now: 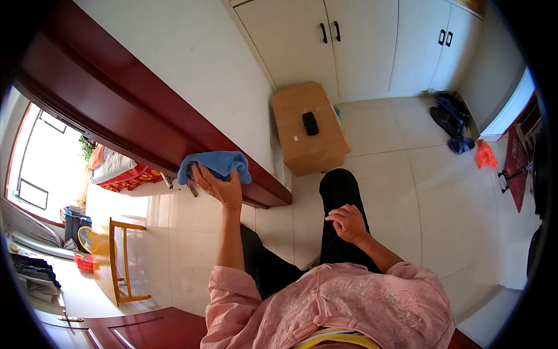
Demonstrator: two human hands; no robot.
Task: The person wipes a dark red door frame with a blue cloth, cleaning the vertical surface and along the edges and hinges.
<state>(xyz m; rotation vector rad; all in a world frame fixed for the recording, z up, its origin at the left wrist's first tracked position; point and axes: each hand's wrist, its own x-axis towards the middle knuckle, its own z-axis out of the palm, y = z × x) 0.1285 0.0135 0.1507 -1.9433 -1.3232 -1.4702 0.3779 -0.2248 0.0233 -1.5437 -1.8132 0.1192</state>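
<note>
My left hand (220,187) presses a folded blue cloth (218,162) against the dark red wooden door frame (152,124). The cloth wraps over the frame's face, and its underside is hidden by my fingers. Above my right knee, in black trousers (342,192), hovers or rests my right hand (346,222); I cannot tell whether it touches the leg. Its fingers are loosely curled with a gap at the thumb, and nothing shows in them.
A cardboard box (305,152) with a black object (310,123) on top stands by the white cabinets (366,52). Shoes (451,115) and an orange plastic bag (485,155) lie at right. Through the doorway are a wooden stool (117,261), a bed (126,174) and a red door (144,329).
</note>
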